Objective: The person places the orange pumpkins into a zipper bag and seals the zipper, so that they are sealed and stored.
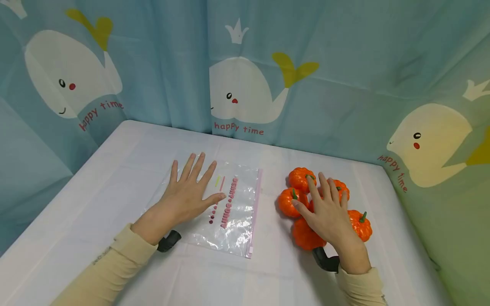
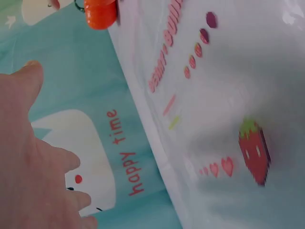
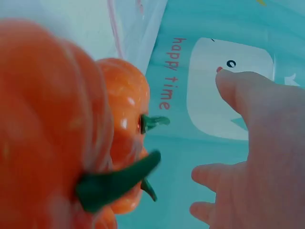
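Note:
A clear plastic zip bag (image 1: 237,238) with a pink zip edge and red printed letters lies flat on the table. Over its left part my left hand (image 1: 187,195) is spread, fingers straight and apart, holding nothing. In the left wrist view a printed strawberry (image 2: 255,152) shows on the bag. To the right, several small orange pumpkins (image 1: 292,202) with green stems sit in a cluster. My right hand (image 1: 327,210) hovers over them with fingers extended, partly hiding some. The right wrist view has a pumpkin (image 3: 43,124) close to the camera, beside the thumb.
The white table (image 1: 145,144) has its back edge against a blue curtain (image 1: 172,63) printed with whales. A greenish curtain (image 1: 467,221) hangs along the right. Black wrist mounts (image 1: 325,260) sit under both wrists.

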The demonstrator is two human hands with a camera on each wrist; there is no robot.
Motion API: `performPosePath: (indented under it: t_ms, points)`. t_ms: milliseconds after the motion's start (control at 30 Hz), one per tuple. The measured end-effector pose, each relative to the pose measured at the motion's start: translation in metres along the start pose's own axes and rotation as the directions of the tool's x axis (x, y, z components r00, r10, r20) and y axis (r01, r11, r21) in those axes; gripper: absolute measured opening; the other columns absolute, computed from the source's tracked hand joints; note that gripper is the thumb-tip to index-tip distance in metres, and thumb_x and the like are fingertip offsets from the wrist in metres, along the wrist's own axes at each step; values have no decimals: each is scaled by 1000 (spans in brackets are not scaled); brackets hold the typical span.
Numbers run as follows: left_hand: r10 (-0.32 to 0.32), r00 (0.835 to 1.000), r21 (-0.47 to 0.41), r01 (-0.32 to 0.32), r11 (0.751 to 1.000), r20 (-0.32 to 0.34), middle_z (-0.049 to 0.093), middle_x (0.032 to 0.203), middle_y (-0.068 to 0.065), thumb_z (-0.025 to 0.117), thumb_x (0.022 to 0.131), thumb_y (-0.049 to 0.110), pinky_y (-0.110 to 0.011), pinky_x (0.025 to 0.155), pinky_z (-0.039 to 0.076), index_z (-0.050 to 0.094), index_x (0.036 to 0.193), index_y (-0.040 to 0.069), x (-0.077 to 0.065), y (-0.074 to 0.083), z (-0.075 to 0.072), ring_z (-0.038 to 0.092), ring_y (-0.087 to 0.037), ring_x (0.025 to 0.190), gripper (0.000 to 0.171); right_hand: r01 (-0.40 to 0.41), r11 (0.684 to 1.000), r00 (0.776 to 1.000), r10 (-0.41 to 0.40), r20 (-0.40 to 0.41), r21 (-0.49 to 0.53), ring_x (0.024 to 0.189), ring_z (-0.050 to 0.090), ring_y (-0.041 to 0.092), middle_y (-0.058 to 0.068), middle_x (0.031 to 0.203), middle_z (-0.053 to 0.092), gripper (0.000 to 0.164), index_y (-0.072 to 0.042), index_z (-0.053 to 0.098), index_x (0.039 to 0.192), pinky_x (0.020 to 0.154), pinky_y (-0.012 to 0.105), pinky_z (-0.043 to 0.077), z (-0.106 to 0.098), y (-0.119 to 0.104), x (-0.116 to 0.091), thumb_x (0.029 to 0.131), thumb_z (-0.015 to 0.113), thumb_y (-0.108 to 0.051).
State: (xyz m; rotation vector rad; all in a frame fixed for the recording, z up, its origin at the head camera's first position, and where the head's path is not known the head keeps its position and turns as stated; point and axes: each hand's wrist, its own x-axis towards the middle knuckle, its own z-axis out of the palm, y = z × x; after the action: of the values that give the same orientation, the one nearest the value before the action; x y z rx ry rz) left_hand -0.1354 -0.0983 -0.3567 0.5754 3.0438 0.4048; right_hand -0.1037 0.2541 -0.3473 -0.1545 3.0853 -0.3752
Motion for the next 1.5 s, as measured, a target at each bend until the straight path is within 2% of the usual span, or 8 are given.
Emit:
performPosePath:
  t_ms: [333,567,800,900,1100,1233,1367,1500]
  points:
    - [8,1000,-38,-8,999,9,0,167,-17,45,94,68,-67,118,-7,15,160,15,7,15,9,-5,-39,154,90,18,998,1000,-17,-11,67,149,6,49,19,165,8,85,-4,24,156,114,74,4,11,-4,3,95,54,-56]
    - [5,1000,-98,-3,995,16,4,167,-19,51,94,63,-68,118,-1,19,159,12,10,25,19,-1,-41,154,88,52,995,998,-48,-45,91,144,21,50,25,159,24,76,1,32,152,113,71,20,17,-4,5,95,64,-38]
    - [-33,992,-200,57,978,122,15,164,-22,56,96,54,-65,119,14,24,157,6,15,44,33,10,-42,153,84,51,991,998,-46,-40,128,136,40,45,25,147,43,61,1,47,142,105,65,41,23,-5,8,93,68,-28]
    - [-7,989,-211,39,977,150,22,162,-22,59,95,51,-65,118,20,27,156,4,16,51,37,16,-43,151,83,69,990,996,-63,-59,120,131,48,44,23,141,49,55,2,53,137,102,61,45,26,-5,9,92,70,-25]
    - [32,986,-178,-3,984,164,29,160,-22,65,93,45,-65,115,26,38,151,5,14,60,44,23,-45,148,76,141,984,984,-128,-121,105,124,56,41,23,136,53,52,4,56,133,100,56,49,28,-9,10,89,73,-17]
    - [60,982,-146,-34,989,180,35,156,-22,66,92,44,-65,113,29,45,146,5,12,67,49,27,-46,146,69,160,981,981,-146,-124,106,125,55,40,23,138,51,53,4,55,133,101,55,49,29,-15,11,88,75,-16]
    - [69,978,-92,-52,994,195,36,155,-22,64,91,53,-66,111,31,48,144,7,10,77,56,29,-46,145,72,165,979,982,-152,-110,119,124,56,38,20,137,53,58,2,55,134,100,53,51,30,-19,10,86,78,-22]
    - [33,982,-16,-30,999,186,35,155,-25,60,88,66,-71,108,30,43,149,9,10,90,64,28,-48,145,85,162,979,983,-149,-109,124,120,59,37,19,134,55,60,1,56,131,98,52,52,32,-20,9,83,81,-25]
